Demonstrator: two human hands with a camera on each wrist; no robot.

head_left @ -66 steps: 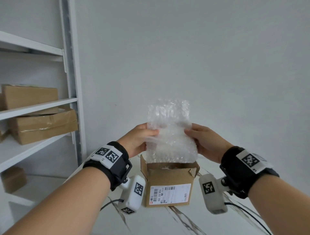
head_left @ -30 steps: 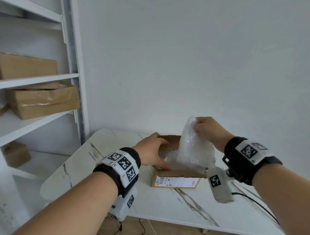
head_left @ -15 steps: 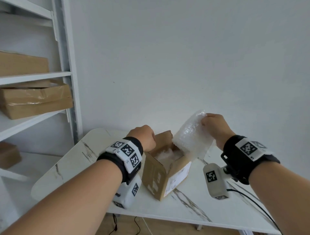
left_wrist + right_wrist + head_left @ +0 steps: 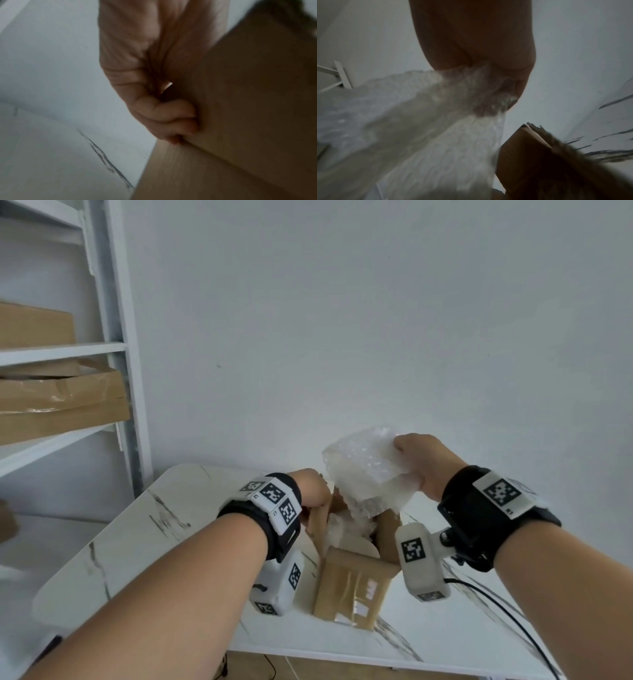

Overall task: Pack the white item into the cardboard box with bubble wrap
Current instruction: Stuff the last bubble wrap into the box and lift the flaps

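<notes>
A small cardboard box stands tilted on the marble table, its open top facing away from me. My left hand grips the box's left flap, and in the left wrist view its curled fingers clamp the cardboard. My right hand pinches the top of a bubble wrap sheet that hangs down into the box's opening. In the right wrist view the bubble wrap trails from my fingers beside a box flap. White material shows inside the box; the white item itself cannot be made out.
The white marble table has its front edge close to me. A white shelf unit stands at the left with brown cardboard boxes on it. A black cable runs from my right wrist camera across the table's right side.
The box has been tipped and turned so its labelled side faces me. My left hand moved onto its left flap. My right hand stayed above it with the bubble wrap.
</notes>
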